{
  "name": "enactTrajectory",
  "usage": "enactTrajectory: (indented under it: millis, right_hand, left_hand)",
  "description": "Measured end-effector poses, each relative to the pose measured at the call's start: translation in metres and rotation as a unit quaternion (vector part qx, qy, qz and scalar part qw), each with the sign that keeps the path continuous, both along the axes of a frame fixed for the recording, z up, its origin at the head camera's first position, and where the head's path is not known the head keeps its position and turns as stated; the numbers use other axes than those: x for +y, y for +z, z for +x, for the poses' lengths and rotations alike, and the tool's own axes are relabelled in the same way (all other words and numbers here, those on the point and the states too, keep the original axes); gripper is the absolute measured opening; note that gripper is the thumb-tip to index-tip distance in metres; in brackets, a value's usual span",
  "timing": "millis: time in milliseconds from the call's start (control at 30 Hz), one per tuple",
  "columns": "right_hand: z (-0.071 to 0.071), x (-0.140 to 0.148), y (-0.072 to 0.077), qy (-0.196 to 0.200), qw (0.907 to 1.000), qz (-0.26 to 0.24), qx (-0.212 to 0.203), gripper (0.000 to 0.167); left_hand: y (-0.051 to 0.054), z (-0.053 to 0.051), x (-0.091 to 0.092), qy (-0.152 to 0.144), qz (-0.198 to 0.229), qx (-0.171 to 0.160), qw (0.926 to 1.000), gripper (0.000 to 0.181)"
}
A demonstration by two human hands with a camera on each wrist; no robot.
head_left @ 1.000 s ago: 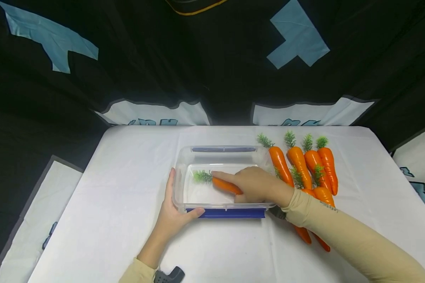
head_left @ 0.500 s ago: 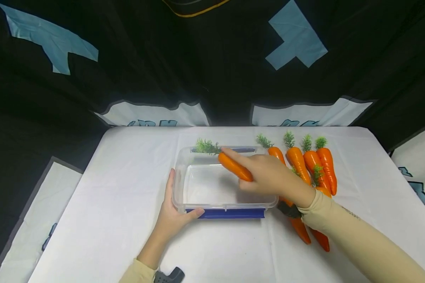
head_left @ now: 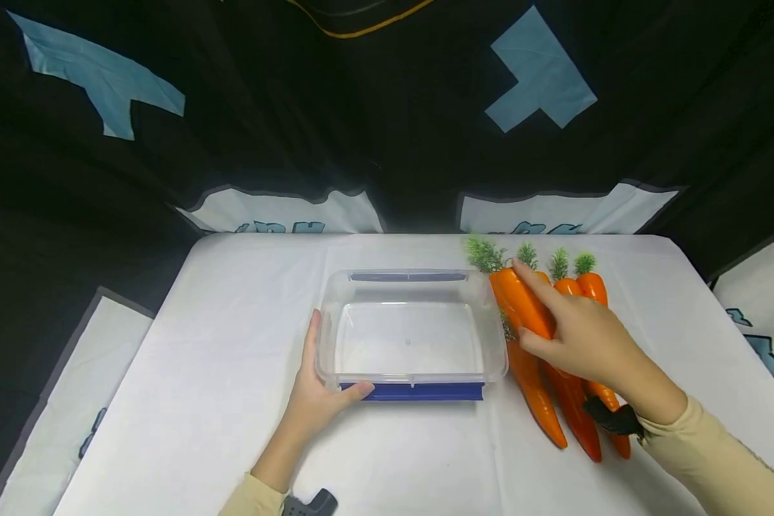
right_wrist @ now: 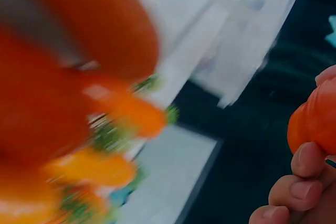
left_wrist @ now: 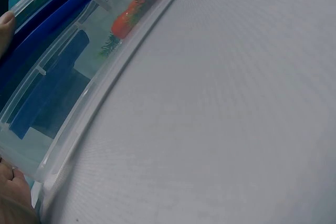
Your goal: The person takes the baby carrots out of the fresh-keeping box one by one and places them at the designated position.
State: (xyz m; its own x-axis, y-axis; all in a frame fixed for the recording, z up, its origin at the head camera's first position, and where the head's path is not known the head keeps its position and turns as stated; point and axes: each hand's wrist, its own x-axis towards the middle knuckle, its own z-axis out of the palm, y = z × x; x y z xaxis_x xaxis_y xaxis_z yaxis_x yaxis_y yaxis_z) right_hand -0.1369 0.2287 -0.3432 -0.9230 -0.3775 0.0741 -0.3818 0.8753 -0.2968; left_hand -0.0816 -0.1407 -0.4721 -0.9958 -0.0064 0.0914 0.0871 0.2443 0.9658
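A clear plastic food container [head_left: 411,374] with blue clasps stands lidless at the middle of the table, with nothing inside. My left hand [head_left: 319,401] grips its near left corner, thumb over the front blue clasp [head_left: 426,391] and fingers along the left wall. In the left wrist view the thumb [left_wrist: 5,30] shows at the edge. My right hand [head_left: 583,333] holds a toy carrot [head_left: 522,301] with a green leafy top, above the other carrots right of the container. In the right wrist view the fingers [right_wrist: 302,190] curl round that carrot [right_wrist: 317,116].
Several more carrots [head_left: 535,401] lie in overlapping rows right of the container, partly hidden by my right hand. A white cloth covers the table [head_left: 245,301]. Black curtain [head_left: 361,107] with blue patches hangs behind it.
My right hand has lifted the carrot out of the container and carried it right, over the other carrots. The left hand stays at the container's corner.
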Motion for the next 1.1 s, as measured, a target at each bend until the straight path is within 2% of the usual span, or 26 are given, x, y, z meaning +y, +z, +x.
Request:
enactTrajectory:
  millis: [133,300,433,733,1100]
  right_hand:
    - [0.014,0.035,-0.010,-0.054,0.9978,-0.001,-0.039,0.094]
    - [0.031,0.076,-0.022,-0.112,0.9897,-0.007,-0.088,0.098]
    - [0.041,0.101,-0.036,-0.142,0.9828,-0.003,-0.118,0.103]
    - [0.053,0.130,-0.061,-0.152,0.9705,0.022,-0.186,0.106]
    - [0.054,0.146,-0.078,-0.119,0.9603,0.011,-0.252,0.105]
  left_hand:
    - [-0.001,0.000,0.000,-0.001,-0.001,0.000,1.0000,0.131]
    - [-0.002,0.000,0.000,0.001,-0.005,0.004,1.0000,0.131]
    - [-0.002,0.000,0.000,0.004,-0.009,0.004,0.9999,0.131]
    - [-0.001,0.000,0.000,0.005,-0.010,0.007,0.9999,0.131]
    - [-0.001,0.000,0.001,0.000,-0.003,0.004,1.0000,0.130]
